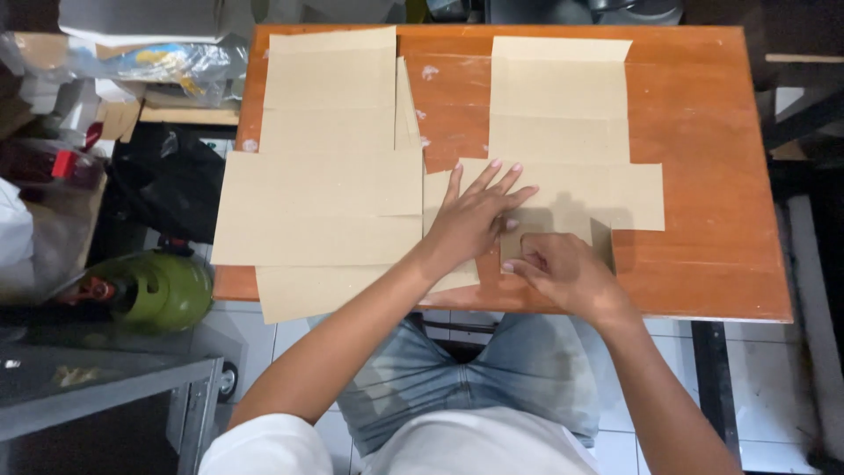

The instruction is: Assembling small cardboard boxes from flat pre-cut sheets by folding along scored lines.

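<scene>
From your head camera, take the orange wooden table [703,176] as the landmark. Your left hand [475,215] lies flat and spread, fingers wide, pressing on the right cardboard blank [563,114] near the table's front edge; it grips nothing. Your right hand [563,273] sits just beside it, fingers curled and pinching the blank's lower flap [549,230]; the fingertips are tucked under, so you cannot see how firmly they close. Both hands cover part of that flap.

On the table's left half lies a stack of cardboard blanks [325,176], overhanging the left and front edges. Left of the table, a green gas cylinder [163,290] stands on the floor, a black bag [171,189] behind it, and plastic-wrapped clutter [167,62] further back, hard to make out.
</scene>
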